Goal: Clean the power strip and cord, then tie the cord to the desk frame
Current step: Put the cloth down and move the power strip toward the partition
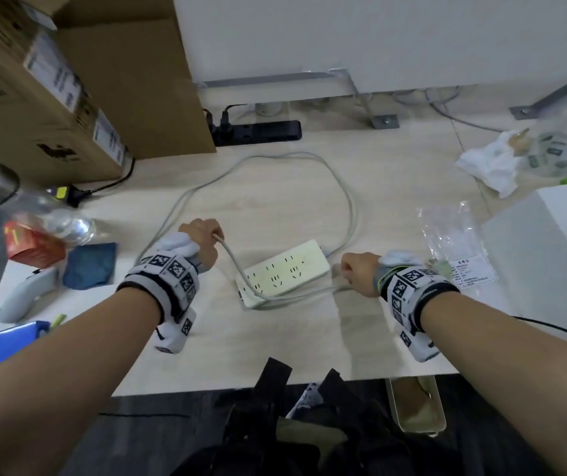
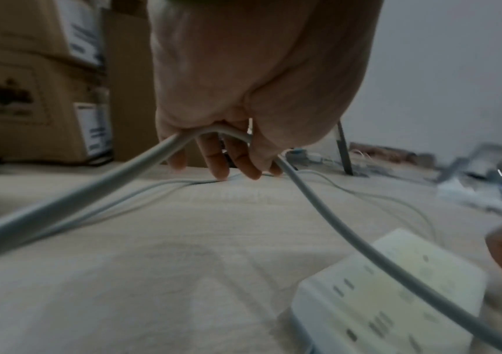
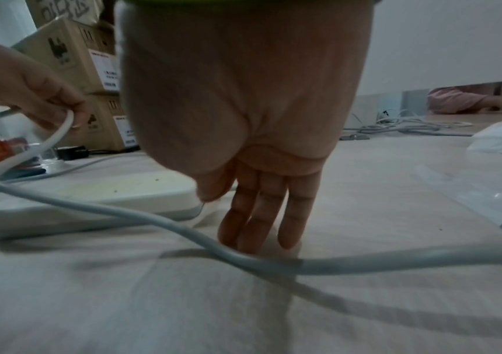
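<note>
A white power strip (image 1: 284, 273) (image 2: 380, 299) (image 3: 107, 191) lies flat mid-desk, its face yellowed. Its grey cord (image 1: 347, 201) (image 2: 334, 220) (image 3: 152, 220) loops widely behind it and runs past its front edge. My left hand (image 1: 203, 235) (image 2: 243, 95) (image 3: 46, 95) grips a raised bend of the cord left of the strip. My right hand (image 1: 357, 273) (image 3: 243, 119) is just right of the strip, fingers straight and pointing down at the desk beside the cord. The grey metal desk frame (image 1: 361, 94) stands at the back under a white panel.
Cardboard boxes (image 1: 52, 97) fill the back left, with a black power strip (image 1: 258, 132) beside them. A bottle (image 1: 35, 207), red box (image 1: 31, 242), blue cloth (image 1: 90, 266) and mouse (image 1: 24, 297) sit left. Crumpled tissue (image 1: 491, 163), a clear bag (image 1: 453, 242) and a white box (image 1: 550, 255) sit right.
</note>
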Demonstrator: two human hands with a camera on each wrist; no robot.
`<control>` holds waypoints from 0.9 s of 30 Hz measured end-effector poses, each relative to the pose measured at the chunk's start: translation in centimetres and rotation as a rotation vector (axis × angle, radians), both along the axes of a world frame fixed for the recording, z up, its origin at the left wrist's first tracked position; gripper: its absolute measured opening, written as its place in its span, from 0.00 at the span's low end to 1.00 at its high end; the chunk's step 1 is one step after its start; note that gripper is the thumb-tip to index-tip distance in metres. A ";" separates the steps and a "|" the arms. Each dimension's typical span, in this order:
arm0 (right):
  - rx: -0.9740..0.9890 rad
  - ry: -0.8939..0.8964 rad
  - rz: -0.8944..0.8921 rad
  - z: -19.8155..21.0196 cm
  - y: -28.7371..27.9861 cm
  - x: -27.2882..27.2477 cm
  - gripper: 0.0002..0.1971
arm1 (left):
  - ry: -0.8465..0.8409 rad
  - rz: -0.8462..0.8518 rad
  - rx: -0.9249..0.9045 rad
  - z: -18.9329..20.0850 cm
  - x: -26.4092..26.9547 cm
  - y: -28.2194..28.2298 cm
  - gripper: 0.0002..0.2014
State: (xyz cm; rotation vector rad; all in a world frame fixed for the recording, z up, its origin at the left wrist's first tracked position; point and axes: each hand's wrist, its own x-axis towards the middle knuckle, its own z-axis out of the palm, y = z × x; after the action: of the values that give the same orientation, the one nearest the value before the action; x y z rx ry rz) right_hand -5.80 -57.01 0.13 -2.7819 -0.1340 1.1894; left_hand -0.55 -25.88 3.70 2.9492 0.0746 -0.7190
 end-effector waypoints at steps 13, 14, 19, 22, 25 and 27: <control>0.105 -0.157 -0.168 3.3 -0.8 2.8 0.07 | -0.470 0.425 -0.657 0.7 4.8 1.3 0.07; 0.109 -0.219 -0.201 4.1 -0.6 3.6 0.07 | -0.484 0.453 -0.674 0.9 5.5 1.7 0.08; 0.071 -0.402 -0.281 7.0 1.2 6.8 0.06 | -0.504 0.445 -0.712 1.1 7.9 3.4 0.11; 0.004 -0.417 -0.227 7.5 3.0 8.5 0.07 | -0.470 0.462 -0.707 0.8 8.8 5.4 0.17; -0.068 -0.364 -0.161 7.4 4.4 9.1 0.10 | -0.433 0.270 -0.499 -0.3 8.2 6.2 0.23; -0.116 -0.338 -0.134 7.3 5.9 9.5 0.10 | -0.444 0.132 -0.453 -0.5 7.3 6.4 0.24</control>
State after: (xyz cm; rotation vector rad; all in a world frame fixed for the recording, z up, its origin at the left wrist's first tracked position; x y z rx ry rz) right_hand 3.75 -51.07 7.39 -3.0142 0.0958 0.7125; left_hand 6.76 -19.47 3.22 2.5595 0.0590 -0.0392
